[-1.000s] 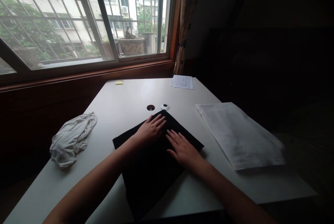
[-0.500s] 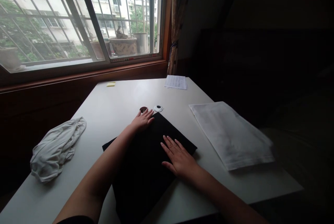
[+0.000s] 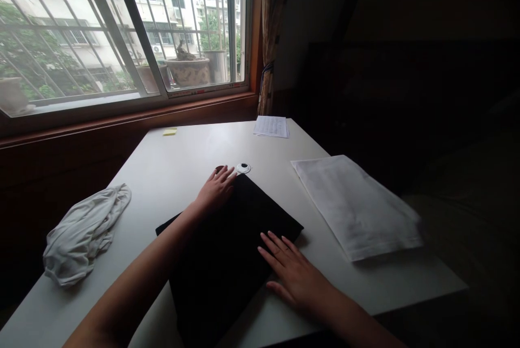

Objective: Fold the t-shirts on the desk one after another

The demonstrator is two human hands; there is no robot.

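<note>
A black cloth (image 3: 215,267) is lying on the bench (image 3: 272,158); the left hand (image 3: 215,191) is resting near its far corner, the right hand (image 3: 298,277) over its right edge, fingers slightly apart on both. Smoothing is apparently going on, calling for light, even pressure.

Daylight from window (image 3: 122,28), upper left, partly washed out; right side near black. Soft glare on tabletop (image 3: 215,145), mid-frame. Black cloth (image 3: 227,261) detail crushed.

You've got solid black cloth (image 3: 227,261) on a white table (image 3: 182,153), pale grey fabric bundle (image 3: 81,237) left of the cloth, yellow sticky notes (image 3: 169,132) beyond it!
</note>
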